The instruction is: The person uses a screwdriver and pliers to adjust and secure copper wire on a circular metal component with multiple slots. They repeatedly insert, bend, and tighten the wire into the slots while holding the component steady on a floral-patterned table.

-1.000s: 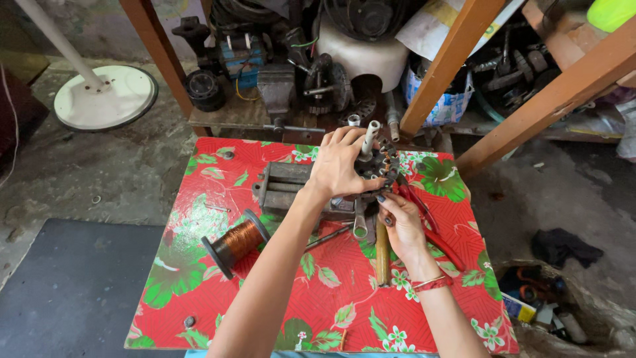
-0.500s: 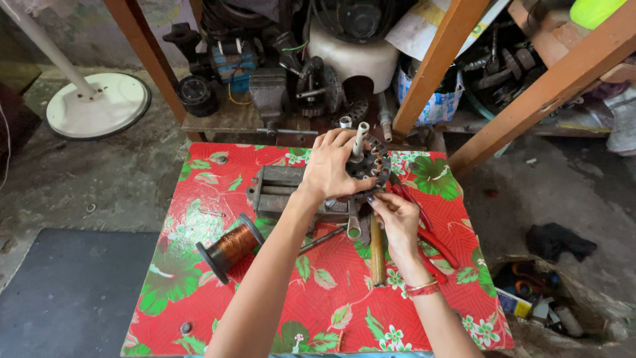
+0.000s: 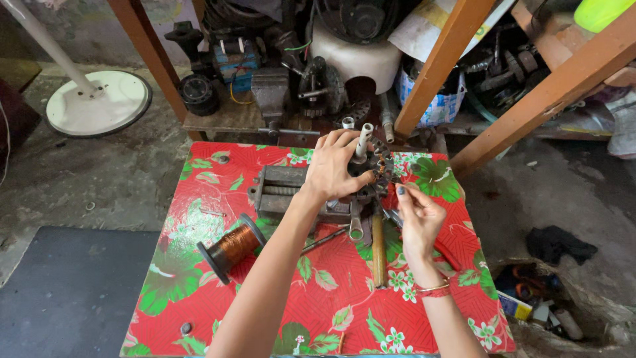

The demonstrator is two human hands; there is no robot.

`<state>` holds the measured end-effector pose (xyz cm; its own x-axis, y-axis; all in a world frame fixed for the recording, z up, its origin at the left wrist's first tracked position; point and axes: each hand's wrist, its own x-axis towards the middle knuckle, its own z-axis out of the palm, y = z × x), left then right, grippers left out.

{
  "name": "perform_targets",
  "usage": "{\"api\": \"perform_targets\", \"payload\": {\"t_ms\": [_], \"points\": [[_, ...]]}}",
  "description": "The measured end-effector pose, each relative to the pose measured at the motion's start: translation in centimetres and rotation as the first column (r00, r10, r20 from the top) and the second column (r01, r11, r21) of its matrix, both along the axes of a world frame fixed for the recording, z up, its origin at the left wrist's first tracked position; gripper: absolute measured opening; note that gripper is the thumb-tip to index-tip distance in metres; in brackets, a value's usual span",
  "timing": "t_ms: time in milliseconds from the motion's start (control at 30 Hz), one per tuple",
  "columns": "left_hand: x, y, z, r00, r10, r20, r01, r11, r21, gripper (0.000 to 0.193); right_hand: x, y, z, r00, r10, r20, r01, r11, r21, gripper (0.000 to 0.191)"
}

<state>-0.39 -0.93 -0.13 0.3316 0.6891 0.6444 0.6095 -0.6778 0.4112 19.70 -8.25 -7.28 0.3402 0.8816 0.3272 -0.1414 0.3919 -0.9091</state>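
Note:
A round motor stator [image 3: 376, 174] with copper windings sits clamped in a small metal vise [image 3: 286, 191] on a table covered with a red flowered cloth [image 3: 218, 219]. My left hand [image 3: 334, 167] rests over the stator's left side, fingers curled on it beside a white shaft [image 3: 362, 139]. My right hand [image 3: 416, 219] is just right of the stator, thumb and fingers pinched together on what looks like a thin wire. A spool of copper wire [image 3: 233, 246] lies on the cloth to the left of my arms.
A wooden-handled tool [image 3: 378, 252] and a wrench [image 3: 356, 225] lie between my hands. Behind the table a low shelf [image 3: 225, 119] holds motor parts between slanted wooden legs [image 3: 437, 66]. A white fan base [image 3: 99, 103] stands at the left, a dark mat [image 3: 66, 292] below it.
My hands stay on the stator. The right hand's fingers have drawn slightly away from it, pinching. The view has shifted a little.

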Motion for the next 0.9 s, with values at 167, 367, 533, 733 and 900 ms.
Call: {"api": "perform_targets", "payload": {"t_ms": [167,367,533,733,900], "points": [[-0.1,0.0,0.1,1.0,-0.005,0.003,0.005,1.0,-0.003,0.05,0.8,0.9,-0.5,0.999,-0.039,-0.007,0.038,0.992,-0.123,0.018],[-0.1,0.0,0.3,1.0,-0.005,-0.023,0.004,1.0,-0.014,0.053,0.4,1.5,-3.1,0.995,0.007,-0.104,-0.03,0.974,-0.224,0.013],[-0.2,-0.2,0.3,1.0,-0.003,-0.03,0.002,0.999,-0.041,0.053,0.8,2.5,-4.4,0.942,0.154,-0.299,-0.239,0.932,-0.273,0.006],[-0.2,-0.1,0.3,1.0,-0.01,-0.02,0.01,1.0,-0.01,0.053,1.0,3.6,-4.8,0.832,0.21,-0.513,-0.416,0.848,-0.328,0.011],[-0.2,-0.1,0.2,1.0,-0.003,-0.017,0.003,1.0,-0.013,0.053,0.7,4.0,-4.3,0.832,0.097,-0.546,-0.365,0.837,-0.407,0.01]]}}
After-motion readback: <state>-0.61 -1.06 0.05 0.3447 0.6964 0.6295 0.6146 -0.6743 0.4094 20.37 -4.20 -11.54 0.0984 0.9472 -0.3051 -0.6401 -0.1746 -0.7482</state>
